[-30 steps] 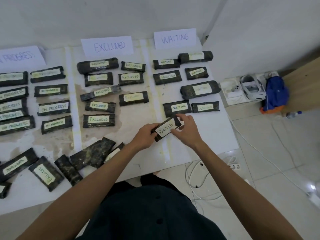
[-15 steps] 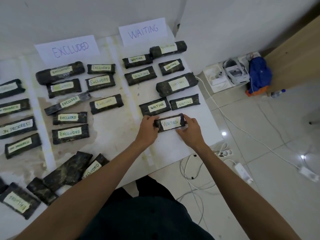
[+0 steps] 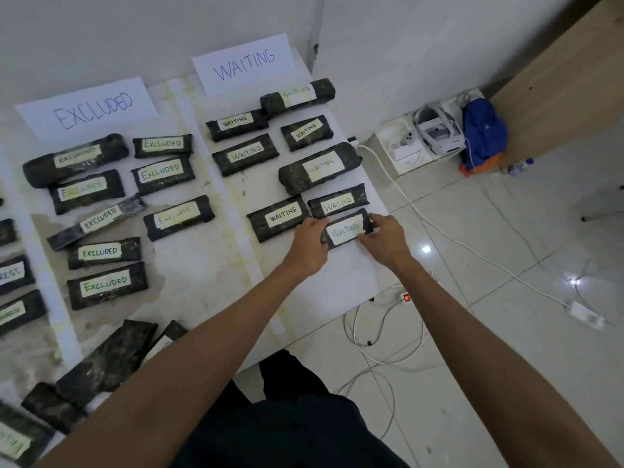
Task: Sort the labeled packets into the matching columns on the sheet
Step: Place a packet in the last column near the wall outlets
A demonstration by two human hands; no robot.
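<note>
Both hands grip one dark packet point(image 3: 347, 228) by its ends: the left hand point(image 3: 309, 244) curled around its left end, the right hand point(image 3: 383, 236) pinching its right end. It sits low over the sheet point(image 3: 337, 282) in the right column, just near of another packet point(image 3: 338, 204); whether it touches the sheet cannot be told. Both labels read "WAITING", matching the far header card point(image 3: 244, 62).

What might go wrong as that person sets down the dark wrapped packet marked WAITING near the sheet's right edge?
1. The dark wrapped packet labelled WAITING, gripped by the left hand and right hand, sits close to the white sheet's right edge; it may hang off.
2. It presses against the neighbouring WAITING packet above, so a push could shove that one crooked.
3. The white cable runs beside that edge and could snag an arm.
</note>
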